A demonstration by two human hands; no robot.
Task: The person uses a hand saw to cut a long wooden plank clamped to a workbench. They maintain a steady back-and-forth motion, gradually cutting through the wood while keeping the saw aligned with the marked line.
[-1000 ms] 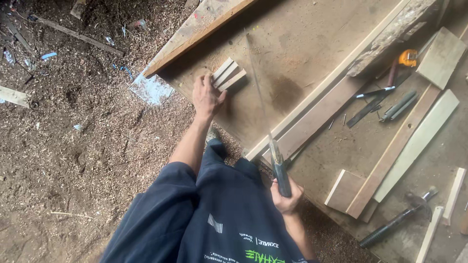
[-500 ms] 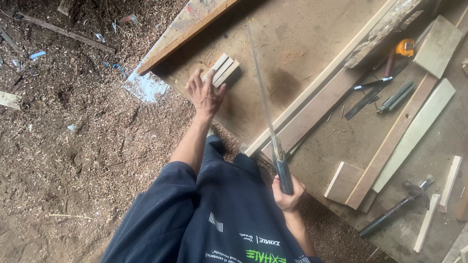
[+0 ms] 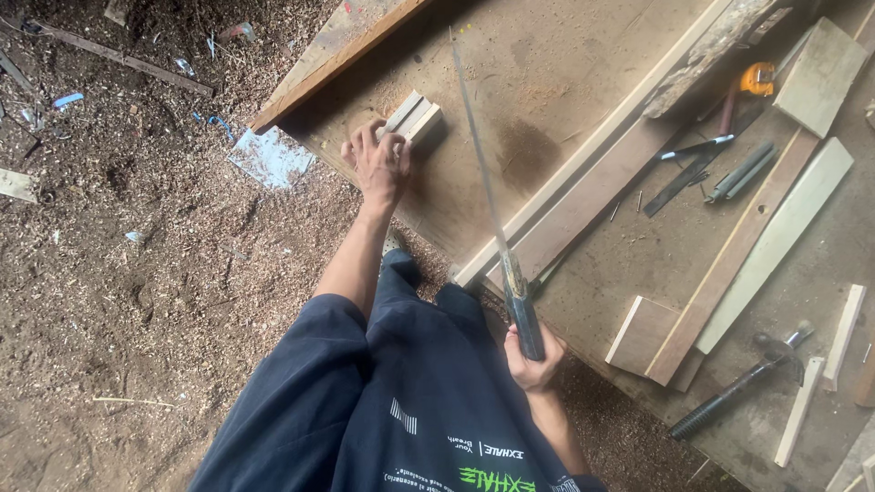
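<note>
A: What is nearest to the camera?

B: The person's dark shirt, and just past it the right hand. Its fingers are wrapped tight around the dark handle of a saw. The thin blade goes up and away from the hand, over the workbench, with its tip toward the far edge.

A: And the left hand?

B: The left hand is stretched out farther, near the left edge of the workbench. The fingers are spread a little and lie against a small stack of wood blocks. The fingertips touch the near side of the blocks. I cannot tell if they press hard.

A: Where are the blocks exactly?

B: They lie on the workbench, near its left corner, just beside a long plank that runs along that edge.

A: What is on the right side?

B: A hammer lies near the near right edge, beside a square board. Farther away there are long wood strips, a few dark hand tools, and an orange tape measure near the far right corner.

A: And the floor?

B: Sawdust covers it on the left.
</note>
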